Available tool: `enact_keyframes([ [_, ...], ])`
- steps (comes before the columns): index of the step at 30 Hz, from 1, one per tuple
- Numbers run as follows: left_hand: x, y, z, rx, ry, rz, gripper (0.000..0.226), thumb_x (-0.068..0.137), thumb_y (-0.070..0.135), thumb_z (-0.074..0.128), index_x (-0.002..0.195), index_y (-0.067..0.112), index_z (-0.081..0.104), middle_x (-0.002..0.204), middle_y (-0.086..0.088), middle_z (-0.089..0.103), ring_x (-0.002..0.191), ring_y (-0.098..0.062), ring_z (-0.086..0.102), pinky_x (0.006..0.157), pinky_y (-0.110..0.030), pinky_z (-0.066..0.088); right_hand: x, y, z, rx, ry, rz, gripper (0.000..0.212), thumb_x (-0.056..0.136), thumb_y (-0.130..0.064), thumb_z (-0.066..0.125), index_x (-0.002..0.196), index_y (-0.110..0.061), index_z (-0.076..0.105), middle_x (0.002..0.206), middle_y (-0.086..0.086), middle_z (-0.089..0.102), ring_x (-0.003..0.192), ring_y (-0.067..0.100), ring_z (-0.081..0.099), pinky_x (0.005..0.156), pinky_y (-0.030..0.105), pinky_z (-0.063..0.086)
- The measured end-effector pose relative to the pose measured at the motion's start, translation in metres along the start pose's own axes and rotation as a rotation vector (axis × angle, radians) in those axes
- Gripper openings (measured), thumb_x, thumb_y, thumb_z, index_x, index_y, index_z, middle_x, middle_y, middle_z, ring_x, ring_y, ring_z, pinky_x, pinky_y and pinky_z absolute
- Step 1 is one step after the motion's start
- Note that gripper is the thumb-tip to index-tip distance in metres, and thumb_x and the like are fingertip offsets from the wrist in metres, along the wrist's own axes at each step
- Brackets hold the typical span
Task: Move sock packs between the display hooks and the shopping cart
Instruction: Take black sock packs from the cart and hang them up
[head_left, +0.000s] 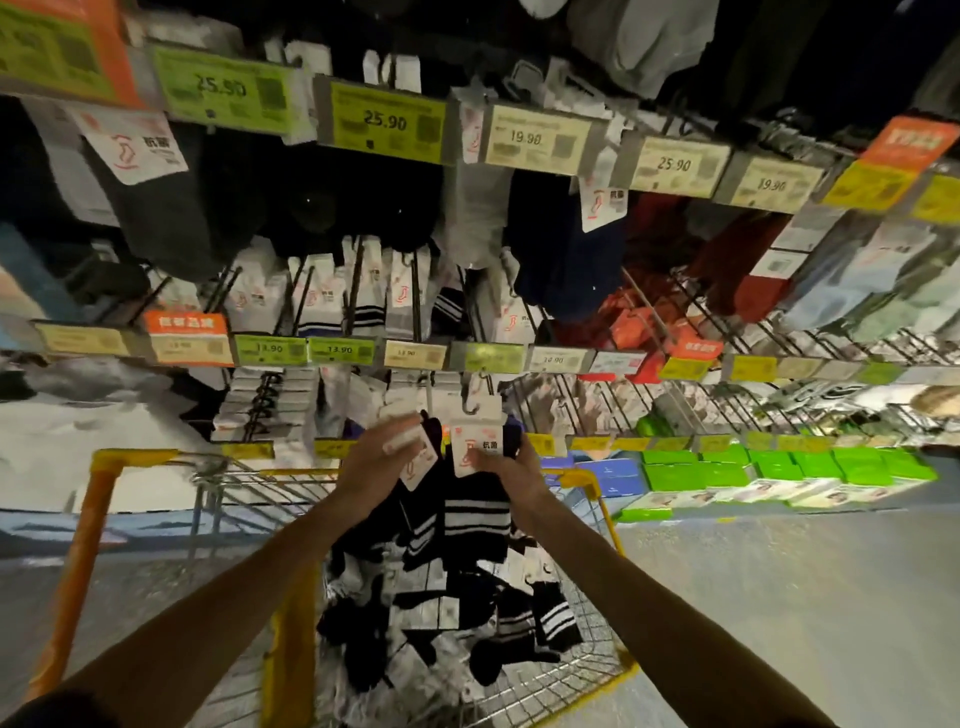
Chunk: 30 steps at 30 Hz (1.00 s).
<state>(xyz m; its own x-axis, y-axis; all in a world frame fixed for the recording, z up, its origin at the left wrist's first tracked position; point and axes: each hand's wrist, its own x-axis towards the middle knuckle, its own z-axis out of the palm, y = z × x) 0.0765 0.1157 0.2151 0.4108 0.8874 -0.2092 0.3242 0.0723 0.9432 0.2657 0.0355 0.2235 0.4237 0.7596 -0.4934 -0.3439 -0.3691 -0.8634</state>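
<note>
My left hand (375, 457) grips the white card header of a black sock pack with white stripes (422, 525). My right hand (506, 467) holds a second black striped sock pack (475, 519) by its white header card, whose dark hanger hook (472, 402) points up toward the display hooks (431, 395). Both packs hang above the yellow wire shopping cart (587, 480). Several more dark sock packs (467, 618) lie piled in the cart's basket.
Rows of hanging socks with yellow, green and orange price tags (387, 122) fill the rack ahead. Green boxes (779, 467) and blue boxes (608, 475) sit on the low shelf to the right. Grey floor lies right of the cart.
</note>
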Motion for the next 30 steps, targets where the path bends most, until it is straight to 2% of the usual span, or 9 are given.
enact_keyframes([
  [3,0.013,0.002,0.01,0.126,-0.001,-0.025,0.04,0.092,0.025,0.067,0.132,0.02,0.061,0.128,0.007,0.059,0.123,-0.009,0.051,0.107,-0.029,0.039,0.022,0.005,-0.006,0.04,-0.019,0.021,0.028,0.082,0.001,0.073,0.108,0.004,0.064,0.092,0.014,0.072,0.079,0.026,0.07,0.071,0.035,0.059],
  [5,0.02,-0.002,0.017,0.138,0.045,-0.008,0.038,0.092,0.014,0.067,0.13,0.013,0.063,0.132,-0.003,0.062,0.126,-0.014,0.053,0.106,-0.032,0.042,0.036,0.007,-0.01,0.008,-0.013,0.027,0.02,0.084,-0.009,0.074,0.102,-0.002,0.068,0.09,0.011,0.072,0.083,0.027,0.069,0.073,0.036,0.057],
  [8,0.029,-0.001,0.022,0.217,0.055,-0.036,0.038,0.094,0.013,0.065,0.131,0.009,0.062,0.133,-0.006,0.061,0.121,-0.012,0.054,0.098,-0.025,0.043,0.055,0.004,-0.012,-0.074,0.002,-0.022,0.031,0.081,-0.03,0.078,0.102,-0.009,0.07,0.093,0.008,0.074,0.089,0.027,0.07,0.078,0.039,0.057],
  [12,0.045,0.008,0.033,0.324,0.043,-0.026,0.037,0.096,0.011,0.06,0.133,0.005,0.06,0.136,-0.012,0.059,0.126,-0.021,0.056,0.105,-0.037,0.046,0.079,-0.004,-0.02,-0.095,-0.075,-0.032,0.053,0.066,-0.05,0.08,0.102,-0.014,0.069,0.099,0.009,0.073,0.097,0.031,0.069,0.09,0.05,0.054],
  [15,0.056,0.014,0.041,0.37,0.067,-0.066,0.033,0.096,0.012,0.06,0.129,0.012,0.065,0.124,-0.011,0.068,0.111,-0.027,0.065,0.089,-0.029,0.052,0.088,-0.018,-0.022,-0.113,-0.173,-0.09,0.039,0.071,-0.044,0.082,0.092,-0.015,0.068,0.092,0.012,0.07,0.091,0.032,0.066,0.089,0.052,0.052],
  [17,0.06,0.018,0.047,0.404,0.055,-0.094,0.028,0.098,0.012,0.056,0.123,0.014,0.069,0.11,-0.014,0.072,0.099,-0.031,0.067,0.075,-0.028,0.049,0.091,-0.025,-0.017,-0.057,-0.248,-0.143,0.019,0.083,-0.023,0.076,0.097,-0.011,0.07,0.098,0.015,0.071,0.092,0.031,0.067,0.088,0.05,0.053],
  [20,0.065,0.021,0.051,0.443,0.074,-0.104,0.025,0.1,0.015,0.053,0.112,0.01,0.074,0.098,-0.016,0.072,0.093,-0.032,0.068,0.076,-0.037,0.051,0.094,-0.029,-0.007,-0.012,-0.256,-0.199,0.012,0.089,-0.007,0.068,0.1,-0.012,0.07,0.102,0.013,0.072,0.094,0.029,0.068,0.087,0.044,0.056],
  [24,0.068,0.021,0.048,0.434,0.083,-0.089,0.025,0.099,0.014,0.054,0.116,0.012,0.073,0.109,-0.01,0.072,0.099,-0.027,0.067,0.081,-0.034,0.051,0.099,-0.026,-0.003,-0.058,-0.128,-0.225,0.019,0.091,-0.015,0.068,0.11,-0.012,0.069,0.106,0.004,0.074,0.1,0.023,0.069,0.088,0.037,0.056],
  [30,0.067,0.019,0.041,0.382,0.09,-0.066,0.029,0.098,0.013,0.057,0.124,0.019,0.069,0.108,-0.016,0.072,0.099,-0.031,0.068,0.085,-0.04,0.054,0.103,-0.03,0.0,-0.081,-0.106,-0.204,0.019,0.092,-0.018,0.066,0.111,-0.015,0.068,0.105,-0.003,0.074,0.1,0.01,0.068,0.078,0.019,0.052],
])
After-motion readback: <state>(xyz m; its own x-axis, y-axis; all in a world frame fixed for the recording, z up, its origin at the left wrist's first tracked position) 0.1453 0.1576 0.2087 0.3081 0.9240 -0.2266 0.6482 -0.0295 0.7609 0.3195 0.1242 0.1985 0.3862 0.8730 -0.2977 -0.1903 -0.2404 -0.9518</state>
